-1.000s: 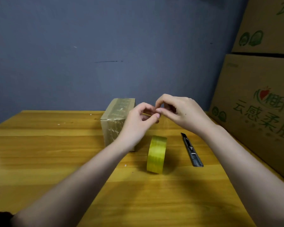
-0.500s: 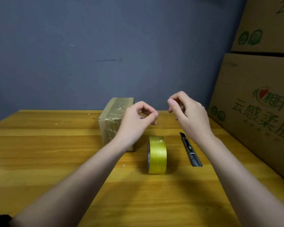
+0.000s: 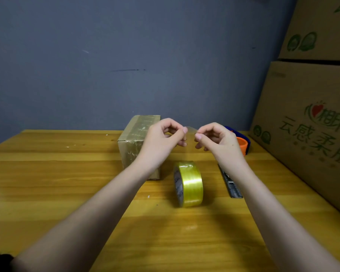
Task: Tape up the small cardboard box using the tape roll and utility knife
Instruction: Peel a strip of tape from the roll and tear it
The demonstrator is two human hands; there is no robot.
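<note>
A small cardboard box, glossy with clear tape over its top and front, stands at the back of the wooden table. A yellow tape roll stands on its edge in front of it. A grey utility knife lies to the right, partly under my right forearm. My left hand and right hand are raised above the roll. Between their pinched fingertips stretches a small clear piece of tape.
Large printed cardboard cartons are stacked along the table's right side. An orange and blue tape dispenser sits behind my right hand. A blue-grey wall closes the back.
My hands were pinched together, then came apart. Now both are level, and a short clear strip of tape shows between them. The roll, knife and box stay put.
</note>
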